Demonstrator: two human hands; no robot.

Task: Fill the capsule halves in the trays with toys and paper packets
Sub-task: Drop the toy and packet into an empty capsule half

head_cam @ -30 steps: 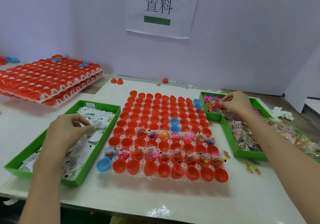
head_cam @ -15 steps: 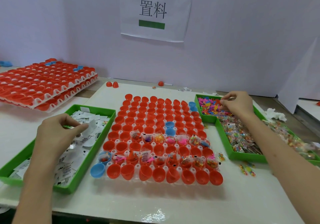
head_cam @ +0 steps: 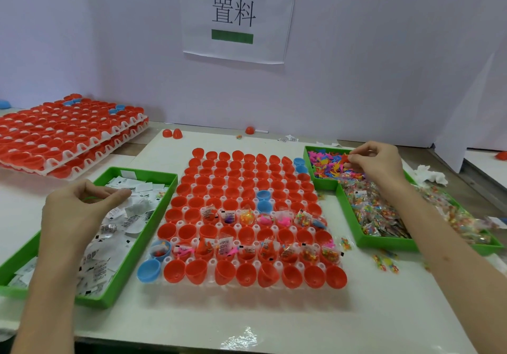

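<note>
Bare left hand (head_cam: 74,211), bare right hand (head_cam: 381,161); forearms uncovered to frame edge.

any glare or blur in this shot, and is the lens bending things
Head view: glare on the table near its front edge; bagged toys at far right smear toward the frame edge; the wide lens stretches the left forearm and right forearm toward the bottom corners; the wall sign is sharp.

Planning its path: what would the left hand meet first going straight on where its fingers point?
Probably the packets heaped in the green tray, right ahead of the left hand's fingertips; its height above them is unclear.
</note>
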